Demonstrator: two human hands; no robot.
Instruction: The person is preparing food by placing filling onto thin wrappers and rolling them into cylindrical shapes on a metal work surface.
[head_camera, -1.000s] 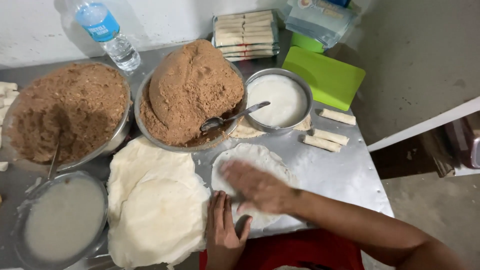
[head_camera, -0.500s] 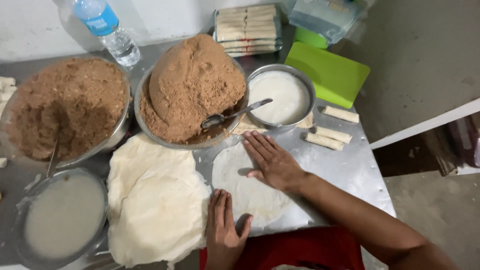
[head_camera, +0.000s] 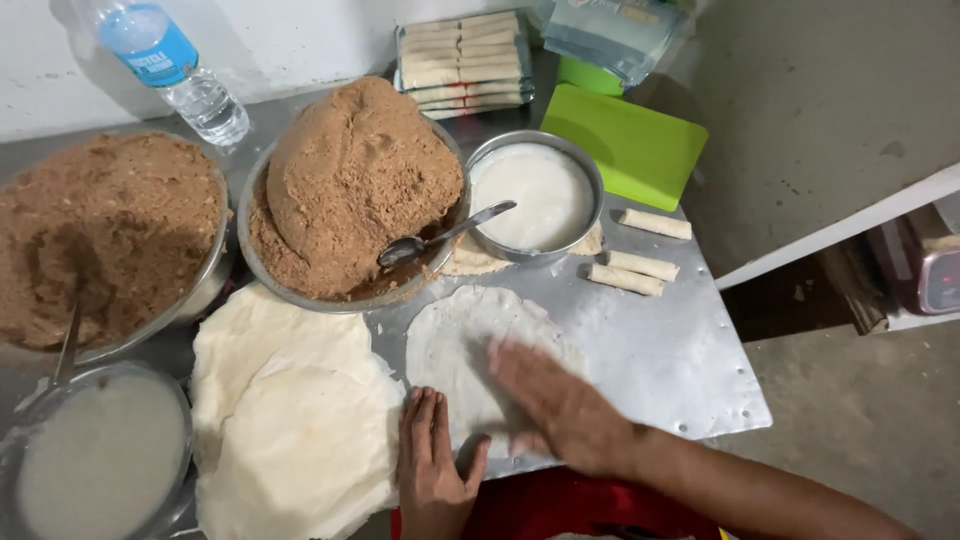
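A: What is at the far left?

B: A big metal bowl (head_camera: 205, 290) of brown crumbly filling. Below it sits a bowl of white paste (head_camera: 95, 460). A water bottle (head_camera: 165, 60) lies at the top.

A: And next to that?

B: A stack of thin round wrappers (head_camera: 290, 420) lies on the metal surface (head_camera: 660, 350). Above the stack is a second bowl (head_camera: 300, 290) heaped with brown filling, with a spoon (head_camera: 440, 237) stuck in it.

A: Where is the left hand?

B: The left hand (head_camera: 432, 465) lies flat at the near edge of the surface. Its fingers are straight and close together. The grip is open and holds nothing. The fingers lie just between the stack and a single wrapper (head_camera: 460, 345).

A: Where is that wrapper?

B: It is spread flat in the middle, below the filling bowl. The right hand (head_camera: 560, 410) lies on its lower right part, palm down, fingers spread. That grip is wide and holds nothing. The hand looks blurry.

A: What is to the right?

B: A small bowl of white liquid (head_camera: 535, 195), three finished rolls (head_camera: 640, 250) and a green board (head_camera: 630, 145). A pile of rolls (head_camera: 465, 55) is behind.
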